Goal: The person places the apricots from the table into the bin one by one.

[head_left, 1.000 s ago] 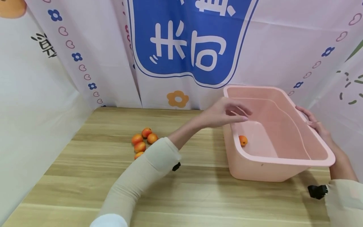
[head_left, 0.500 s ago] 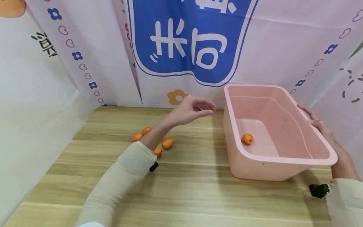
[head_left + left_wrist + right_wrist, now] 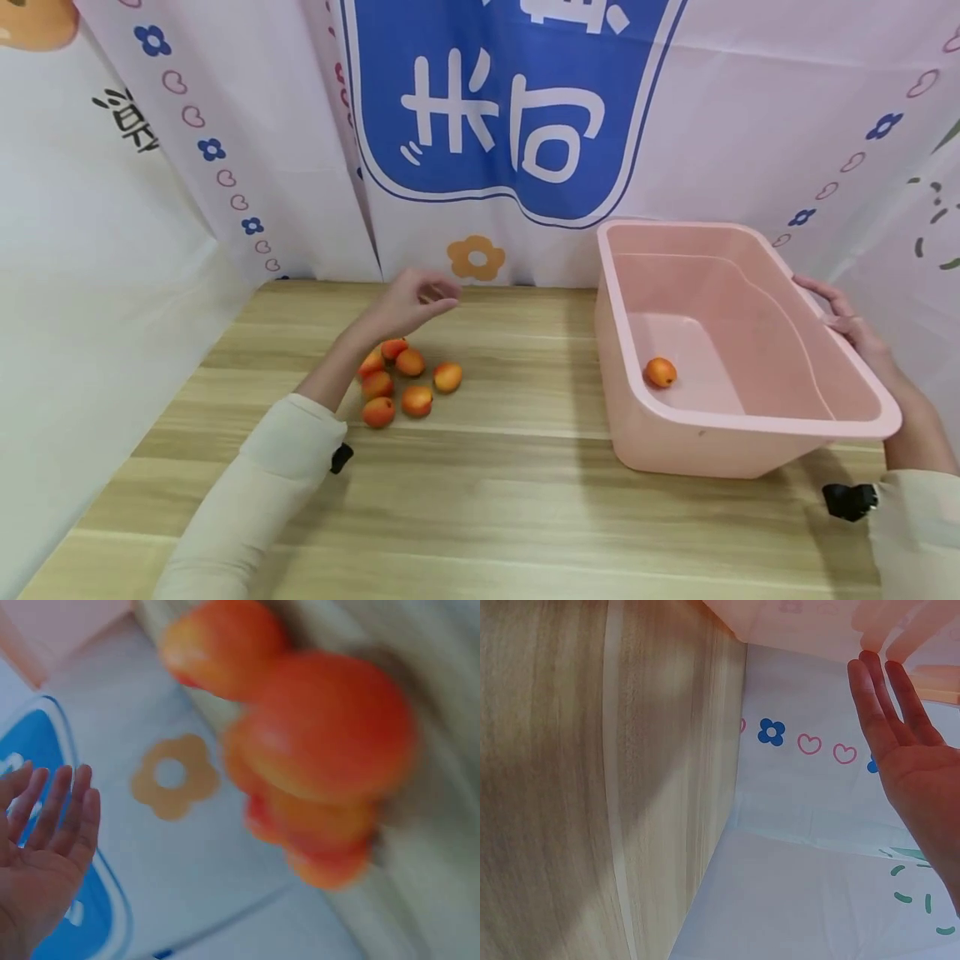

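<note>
A pink plastic tub (image 3: 750, 417) stands on the right of the wooden table, with one orange fruit (image 3: 660, 372) on its floor. Several more orange fruits (image 3: 405, 379) lie in a loose cluster on the table, left of centre. My left hand (image 3: 412, 300) hovers empty just above and behind that cluster, fingers loosely bent; in the left wrist view the palm (image 3: 37, 862) is open and the fruits (image 3: 322, 757) fill the frame, blurred. My right hand (image 3: 840, 317) rests with straight fingers (image 3: 881, 697) against the tub's right rim.
A printed cloth backdrop (image 3: 487, 125) with a blue sign closes off the back and both sides of the table (image 3: 487, 500). Bare wood stretches across the front and between the fruit cluster and the tub.
My left hand has drawn back from above the tub, leftward across the table, to above the fruit cluster. The right hand and the tub have stayed put.
</note>
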`<state>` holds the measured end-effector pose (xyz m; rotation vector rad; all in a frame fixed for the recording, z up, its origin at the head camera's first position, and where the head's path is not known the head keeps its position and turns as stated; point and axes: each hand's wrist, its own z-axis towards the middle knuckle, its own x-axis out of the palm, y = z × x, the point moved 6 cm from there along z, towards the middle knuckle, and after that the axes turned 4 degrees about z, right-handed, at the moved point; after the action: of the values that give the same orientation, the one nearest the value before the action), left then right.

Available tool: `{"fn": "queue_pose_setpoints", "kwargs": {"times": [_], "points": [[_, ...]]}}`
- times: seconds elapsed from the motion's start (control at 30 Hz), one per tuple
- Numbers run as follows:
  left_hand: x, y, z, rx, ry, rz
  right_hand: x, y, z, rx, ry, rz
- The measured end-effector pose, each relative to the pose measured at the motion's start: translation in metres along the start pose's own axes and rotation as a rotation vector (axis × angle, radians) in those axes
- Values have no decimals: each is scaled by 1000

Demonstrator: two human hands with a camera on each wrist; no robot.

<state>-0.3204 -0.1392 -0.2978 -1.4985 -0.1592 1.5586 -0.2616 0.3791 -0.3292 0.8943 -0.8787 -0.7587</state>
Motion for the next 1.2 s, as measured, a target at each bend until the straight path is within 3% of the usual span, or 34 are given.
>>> {"fn": "queue_pose_setpoints", "kwargs": {"times": [0.17,0.33,0.5,0.73,1.03,1.2], "points": [[-9,35,-18,-84,-4,98,-1,-1,0,-26,24,-30],[-13,67,-30,-164,29,120,-2,-2,1,-24,67,86],[-13,90,-40,-233,77,136,0,0,3,-42,81,47],[-10,99,-46,-246,124,108,1,0,4,-42,84,32],[-7,101,-47,-257,167,126,0,-1,4,-35,131,112],[-6,103,-45,-265,170,138,-1,-1,3,-32,90,110]]}}
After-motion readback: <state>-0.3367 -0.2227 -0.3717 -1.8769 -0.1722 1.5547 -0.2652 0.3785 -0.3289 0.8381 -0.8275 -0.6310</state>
